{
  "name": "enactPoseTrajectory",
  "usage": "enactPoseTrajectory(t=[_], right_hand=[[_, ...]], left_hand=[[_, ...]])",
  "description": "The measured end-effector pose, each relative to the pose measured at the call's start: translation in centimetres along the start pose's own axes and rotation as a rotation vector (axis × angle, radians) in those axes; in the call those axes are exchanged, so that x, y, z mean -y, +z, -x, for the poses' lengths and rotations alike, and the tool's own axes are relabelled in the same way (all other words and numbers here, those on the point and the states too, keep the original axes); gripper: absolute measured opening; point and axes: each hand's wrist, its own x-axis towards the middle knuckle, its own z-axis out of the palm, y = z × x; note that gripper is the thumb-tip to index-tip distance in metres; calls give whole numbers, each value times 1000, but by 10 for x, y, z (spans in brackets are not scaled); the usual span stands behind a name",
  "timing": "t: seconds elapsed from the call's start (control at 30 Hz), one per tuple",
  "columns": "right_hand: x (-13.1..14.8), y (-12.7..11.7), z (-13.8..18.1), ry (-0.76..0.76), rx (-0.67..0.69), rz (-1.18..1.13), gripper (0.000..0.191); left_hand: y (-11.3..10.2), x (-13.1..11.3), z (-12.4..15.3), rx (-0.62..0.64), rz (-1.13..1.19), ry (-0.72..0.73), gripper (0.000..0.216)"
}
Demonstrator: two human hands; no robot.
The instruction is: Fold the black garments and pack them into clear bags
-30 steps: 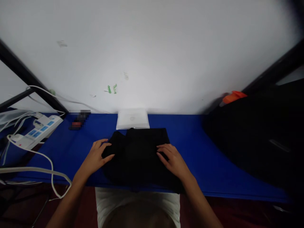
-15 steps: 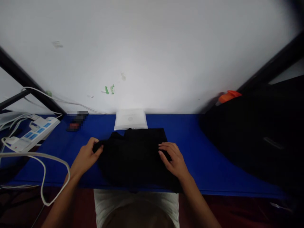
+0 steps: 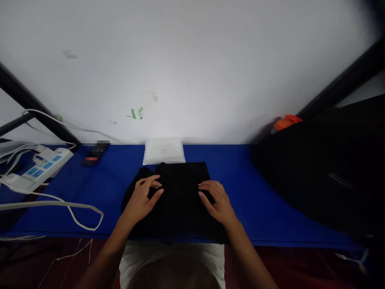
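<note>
A black cloth garment point(image 3: 180, 204) lies on the blue table surface point(image 3: 237, 176) in front of me, its left part folded over toward the middle. On that left part rests my left hand point(image 3: 142, 198), open, fingers apart and pointing inward. My right hand point(image 3: 218, 200) lies open near the garment's right edge, fingertips touching the cloth. The dark fabric hides its folds, so its exact kind cannot be told. Just beyond its far edge sits a flat white packet point(image 3: 164, 151) in clear plastic, against the wall.
A white power strip point(image 3: 45, 168) with several plugs and cables is at the left. One white cable point(image 3: 87, 206) loops over the table's left part. A dark pixelated object point(image 3: 95, 153) lies near the wall. A large black bag point(image 3: 315, 172) fills the right, with something orange point(image 3: 288, 122) behind it.
My left hand has carried the garment's left edge inward and let go, and now lies open on the cloth. My right hand has stayed in place. The cable loop at left has shifted.
</note>
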Motion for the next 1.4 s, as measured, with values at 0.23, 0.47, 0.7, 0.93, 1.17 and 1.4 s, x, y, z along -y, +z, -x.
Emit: enactPoseTrajectory(t=[0.23, 0.47, 0.7, 0.93, 1.17, 1.4], right_hand=[[0, 1, -1, 16, 4, -23, 10], [-2, 3, -1, 10, 6, -26, 9], [-2, 1, 1, 29, -16, -24, 9], [-3, 2, 1, 11, -25, -38, 10], [-2, 1, 1, -9, -9, -55, 9], [4, -2, -1, -50, 139, -66, 31]], left_hand=[[3, 25, 28, -367, -275, -207, 42], [3, 18, 28, -188, -585, -218, 50], [-4, 16, 18, -132, -681, -137, 39], [-15, -4, 0, -551, -454, -90, 17], [23, -26, -10, 152, -300, 378, 39], [42, -32, -12, 159, -383, 372, 29]])
